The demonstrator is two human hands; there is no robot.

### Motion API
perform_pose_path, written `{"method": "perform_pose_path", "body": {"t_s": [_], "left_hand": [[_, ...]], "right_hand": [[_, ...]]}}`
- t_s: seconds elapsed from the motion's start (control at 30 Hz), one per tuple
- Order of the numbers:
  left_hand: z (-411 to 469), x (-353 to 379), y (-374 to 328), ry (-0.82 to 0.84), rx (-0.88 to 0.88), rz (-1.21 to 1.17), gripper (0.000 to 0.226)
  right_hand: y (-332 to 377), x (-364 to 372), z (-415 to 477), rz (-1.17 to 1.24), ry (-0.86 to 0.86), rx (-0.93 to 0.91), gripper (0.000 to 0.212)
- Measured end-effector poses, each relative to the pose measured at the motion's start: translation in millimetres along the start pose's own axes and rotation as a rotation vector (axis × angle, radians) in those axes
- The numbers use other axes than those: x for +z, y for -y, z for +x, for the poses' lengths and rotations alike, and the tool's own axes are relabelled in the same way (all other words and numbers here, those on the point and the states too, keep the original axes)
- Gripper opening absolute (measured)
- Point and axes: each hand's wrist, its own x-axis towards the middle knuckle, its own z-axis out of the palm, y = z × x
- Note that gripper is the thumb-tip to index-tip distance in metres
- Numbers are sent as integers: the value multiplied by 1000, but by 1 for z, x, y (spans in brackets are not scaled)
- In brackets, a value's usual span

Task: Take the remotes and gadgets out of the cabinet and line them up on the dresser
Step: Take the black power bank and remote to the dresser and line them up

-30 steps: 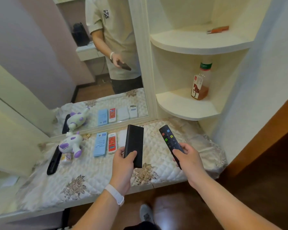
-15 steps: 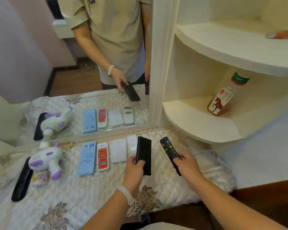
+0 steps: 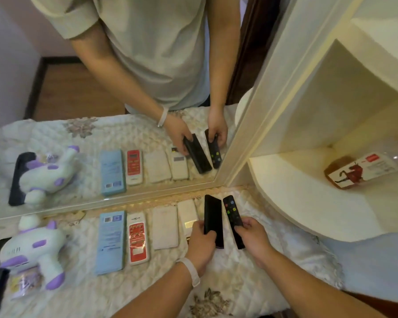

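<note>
1. The left hand (image 3: 201, 243) grips a black slab gadget (image 3: 213, 216) by its near end.
2. The right hand (image 3: 254, 237) grips a black remote (image 3: 232, 214) just to the right of the gadget.
3. The far tips of both items are near the mirror frame (image 3: 124, 199).
4. The bare quilted dresser cover (image 3: 262, 283) stretches right, passing under the curved corner shelf (image 3: 296, 203), and continues near.

Left hand (image 3: 201, 245): now lower and further forward than a second ago; its black slab (image 3: 213, 216) is down beside the white remote (image 3: 187, 213) at the row's right end.
Right hand (image 3: 254, 237): likewise lowered; its button remote (image 3: 232, 212) is now parallel, just right of the slab.
</note>
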Motion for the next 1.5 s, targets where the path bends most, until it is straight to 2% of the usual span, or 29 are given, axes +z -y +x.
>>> {"method": "perform_pose_path", "body": {"t_s": [0.13,0.3,0.47,0.5,0.6,0.67,0.8,1.03,1.27,1.4,1.5], "left_hand": [[4,9,5,16,1,89,30],[-4,16,5,34,95,237,40],[-21,13,-3,-15,108,345,36],[-25,12,-5,-25,97,367,36],[-44,10,-10,-92,87,435,38],[-52,5,-13,-123,99,476,36],[-75,-11,-16,-229,198,618,41],[-129,-51,-15,-521,418,963,44],[-204,-83,10,-827,412,1185,47],[-245,-94,31,-943,390,1224,45],[-276,-103,50,-1020,361,1186,44]], "right_hand": [[-1,5,14,-121,24,-22,15],[-6,1,20,-338,56,-109,11],[0,-13,19,-560,123,-210,4],[1,-16,19,-594,122,-222,6],[4,-26,17,-700,146,-318,29],[11,-24,10,-718,176,-387,33],[34,-20,-10,-793,226,-615,39],[63,-1,-43,-1006,344,-1048,46],[68,25,-88,-1114,464,-1492,49],[68,40,-129,-1087,541,-1662,58],[63,54,-161,-1106,588,-1776,52]]}}
